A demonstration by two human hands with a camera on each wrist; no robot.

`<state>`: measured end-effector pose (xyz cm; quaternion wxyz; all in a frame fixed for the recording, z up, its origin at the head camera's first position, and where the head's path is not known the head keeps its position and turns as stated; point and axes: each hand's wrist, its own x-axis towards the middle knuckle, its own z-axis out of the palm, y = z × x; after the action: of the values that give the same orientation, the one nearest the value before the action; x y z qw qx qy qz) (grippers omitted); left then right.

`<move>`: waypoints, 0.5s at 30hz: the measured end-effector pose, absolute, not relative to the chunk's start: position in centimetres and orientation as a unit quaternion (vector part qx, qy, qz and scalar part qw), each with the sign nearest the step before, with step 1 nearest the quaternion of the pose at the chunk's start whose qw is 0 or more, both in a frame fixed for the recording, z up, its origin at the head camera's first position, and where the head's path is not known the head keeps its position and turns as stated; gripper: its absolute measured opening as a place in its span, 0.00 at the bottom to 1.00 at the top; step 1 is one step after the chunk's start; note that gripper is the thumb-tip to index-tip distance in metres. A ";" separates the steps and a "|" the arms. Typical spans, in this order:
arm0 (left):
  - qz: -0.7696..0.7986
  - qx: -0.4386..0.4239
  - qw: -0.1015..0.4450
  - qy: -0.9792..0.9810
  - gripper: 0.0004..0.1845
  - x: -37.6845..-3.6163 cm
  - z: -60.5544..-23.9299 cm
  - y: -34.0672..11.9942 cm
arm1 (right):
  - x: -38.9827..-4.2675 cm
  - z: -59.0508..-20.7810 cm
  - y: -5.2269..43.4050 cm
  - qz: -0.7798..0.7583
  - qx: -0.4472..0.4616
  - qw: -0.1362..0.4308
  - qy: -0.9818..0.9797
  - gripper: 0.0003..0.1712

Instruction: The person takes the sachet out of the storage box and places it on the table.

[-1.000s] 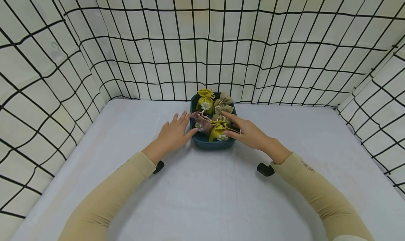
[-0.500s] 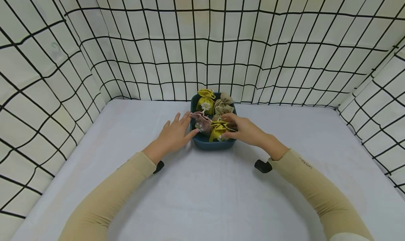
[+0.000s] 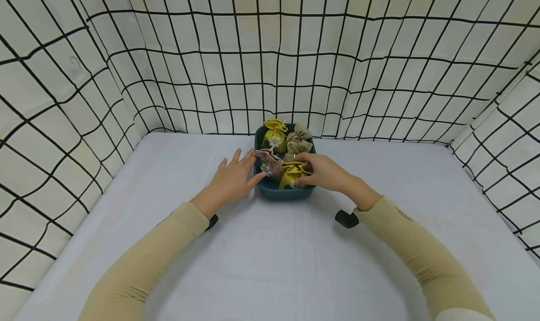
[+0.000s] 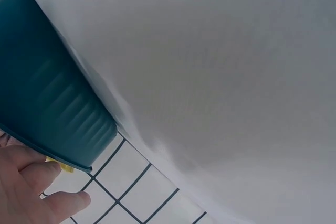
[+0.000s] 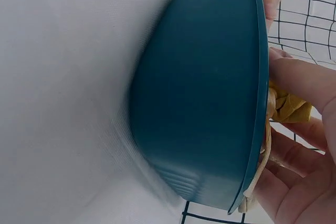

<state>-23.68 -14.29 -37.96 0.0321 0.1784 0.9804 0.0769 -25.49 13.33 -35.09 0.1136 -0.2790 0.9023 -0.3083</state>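
Observation:
A teal plastic bin (image 3: 283, 195) holds several small drawstring pouches. My right hand (image 3: 329, 172) reaches over its right side and grips the front yellow drawstring pouch (image 3: 291, 173), thumb at the near side and fingers beyond; the right wrist view shows this pouch's yellow cloth (image 5: 293, 109) between thumb and fingers. My left hand (image 3: 231, 176) is spread along the bin's left rim, its thumb beside the pink pouch (image 3: 272, 164) with a white flower. Behind sit another yellow pouch (image 3: 274, 138) and beige pouches (image 3: 297, 145), partly overlapping.
The bin stands at the far edge of a white-covered table (image 3: 270, 255). Black grid netting (image 3: 278, 68) over pale walls encloses the back and both sides. A cream drawcord (image 5: 261, 166) hangs over the bin's rim in the right wrist view.
My right hand has moved slightly left, and its fingers and thumb have closed in around the front yellow pouch. The left hand and the bin stay nearly in place.

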 end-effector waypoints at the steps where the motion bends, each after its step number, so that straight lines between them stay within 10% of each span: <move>1: 0.077 0.179 0.031 0.980 0.41 -23.7 -38.0 -14.3 | -25.5 -35.1 13.3 -0.304 -0.280 0.112 0.904 0.36; 15: 0.072 0.179 0.029 0.981 0.40 -23.8 -38.1 -14.2 | -26.3 -34.3 12.3 -0.230 -0.286 0.170 0.914 0.41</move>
<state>-23.81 -14.22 -38.07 0.0290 0.1790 0.9808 0.0718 -26.32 12.31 -34.32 0.1699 -0.2860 0.9145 -0.2303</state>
